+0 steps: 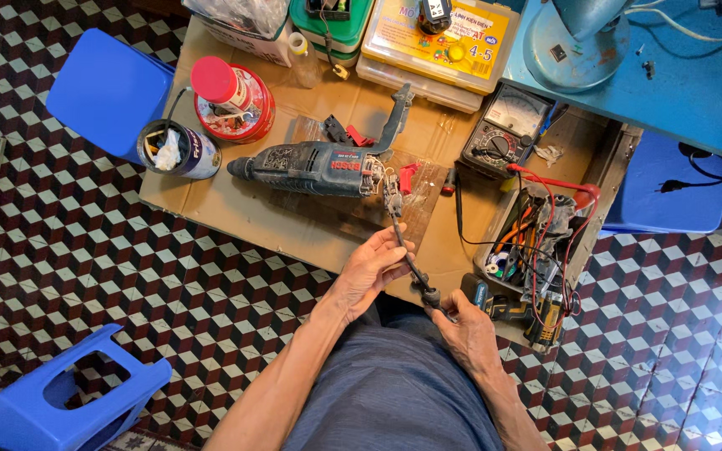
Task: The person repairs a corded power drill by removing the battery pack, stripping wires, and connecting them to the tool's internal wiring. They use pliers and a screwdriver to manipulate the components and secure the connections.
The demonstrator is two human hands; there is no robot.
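Note:
A dark power drill body (311, 167) lies on a sheet of cardboard (236, 213), its rear casing open with wires showing. A black power cord (403, 242) runs from the drill's open end toward me. My left hand (373, 267) grips the cord about midway. My right hand (465, 330) holds the cord's lower end, at a thick black strain-relief sleeve (429, 296). A detached dark handle shell (394, 121) and small red parts (359, 136) rest behind the drill.
An analog multimeter (503, 129) with red and black leads sits right of the drill. A wooden box of tools (536, 242) stands at right, two round tins (231, 100) at left, blue plastic stools (106, 88) around, and a blue table (678, 75) at top right.

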